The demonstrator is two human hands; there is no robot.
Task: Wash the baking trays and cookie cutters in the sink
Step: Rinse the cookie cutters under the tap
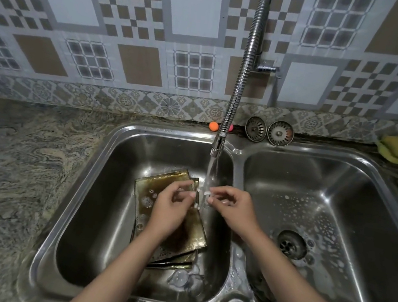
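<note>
The person is standing at the double stainless-steel sink, and both hands are holding a small pale cookie cutter under the water which is running from the flexible chrome tap. The left hand is pinching one side of it and the right hand is pinching the other side. The stacked brownish baking trays are lying soapy in the left basin, just below the hands. I think the wet cutter could slip from the fingertips, because the grip is so light, and fall onto the trays.
</note>
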